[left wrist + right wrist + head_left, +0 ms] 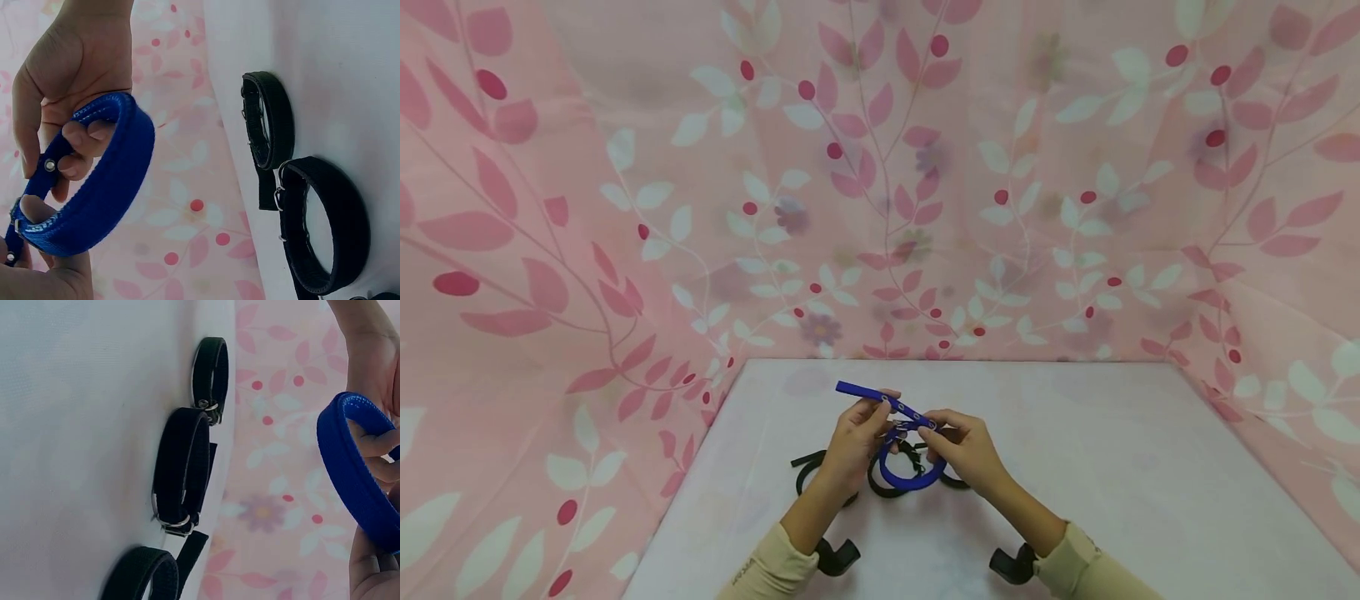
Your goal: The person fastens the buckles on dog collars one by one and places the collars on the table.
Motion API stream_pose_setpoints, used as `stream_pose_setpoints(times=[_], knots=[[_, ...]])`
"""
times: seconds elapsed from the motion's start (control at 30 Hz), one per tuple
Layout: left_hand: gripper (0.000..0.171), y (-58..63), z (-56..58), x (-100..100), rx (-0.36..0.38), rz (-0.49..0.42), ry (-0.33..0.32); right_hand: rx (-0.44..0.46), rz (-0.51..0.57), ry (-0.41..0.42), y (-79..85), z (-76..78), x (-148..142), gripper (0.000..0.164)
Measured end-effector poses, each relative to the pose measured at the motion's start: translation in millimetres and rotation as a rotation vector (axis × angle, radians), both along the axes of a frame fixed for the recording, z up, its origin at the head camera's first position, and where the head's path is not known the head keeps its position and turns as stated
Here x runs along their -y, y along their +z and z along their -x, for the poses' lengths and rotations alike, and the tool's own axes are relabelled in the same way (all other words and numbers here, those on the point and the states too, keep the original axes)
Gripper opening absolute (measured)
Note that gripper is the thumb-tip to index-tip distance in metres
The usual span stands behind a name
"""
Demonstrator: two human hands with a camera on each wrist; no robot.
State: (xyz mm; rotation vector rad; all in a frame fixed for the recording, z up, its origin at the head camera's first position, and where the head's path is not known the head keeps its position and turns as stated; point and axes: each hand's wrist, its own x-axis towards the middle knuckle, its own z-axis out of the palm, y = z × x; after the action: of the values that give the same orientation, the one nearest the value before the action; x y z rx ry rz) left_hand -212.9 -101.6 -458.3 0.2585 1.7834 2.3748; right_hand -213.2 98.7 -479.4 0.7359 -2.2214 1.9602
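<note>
A blue collar [912,482] with a buckle and metal-eyeleted strap is held up above the table by both hands. My left hand [852,443] pinches the strap near its eyelets; the free end sticks out up and to the left. My right hand [968,446] pinches the collar at the right, by the strap's eyelets. In the left wrist view the loop [119,194] hangs open between the hands, with fingertips inside it. Fingers partly hide the buckle.
Several black collars lie on the white table below the hands: one at left [802,479], one in the middle [887,492], one at right [955,482]. They stand on edge with metal rings in the right wrist view [172,469]. Pink floral cloth [880,208] surrounds the table.
</note>
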Motion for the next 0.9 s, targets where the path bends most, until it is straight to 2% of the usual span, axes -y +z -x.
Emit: stream_pose_setpoints(times=[0.13, 0.23, 0.43, 0.53, 0.67, 0.77, 0.9], knots=[[0.039, -3.8, -1.1, -2, -0.009, 0.023, -0.04, 0.018, -0.054, 0.028, -1.2, -1.5, 1, 0.022], [0.039, -6.6, -1.4, -2, -0.014, 0.027, -0.067, -0.017, -0.08, 0.028, -1.6, -2.0, 2, 0.024], [0.04, -7.1, -1.0, -5, -0.05, 0.123, -0.131, -0.121, -0.133, -0.053, 3.6, 0.5, 5, 0.023], [0.044, -6.8, -0.7, -6, -0.051, 0.149, -0.138, -0.112, -0.167, -0.071, 11.1, -2.0, 7, 0.022], [0.043, -7.1, -1.2, -7, -0.039, 0.188, -0.111, -0.104, -0.175, -0.061, 18.5, -7.0, 6, 0.019], [0.04, -11.2, -0.9, -7, -0.038, 0.239, -0.105, -0.083, -0.141, -0.042, 23.8, -10.0, 3, 0.016], [0.038, -21.4, 0.9, -5, -0.071, 0.279, -0.147, -0.038, -0.117, -0.074, 32.5, -13.7, 0, 0.016]])
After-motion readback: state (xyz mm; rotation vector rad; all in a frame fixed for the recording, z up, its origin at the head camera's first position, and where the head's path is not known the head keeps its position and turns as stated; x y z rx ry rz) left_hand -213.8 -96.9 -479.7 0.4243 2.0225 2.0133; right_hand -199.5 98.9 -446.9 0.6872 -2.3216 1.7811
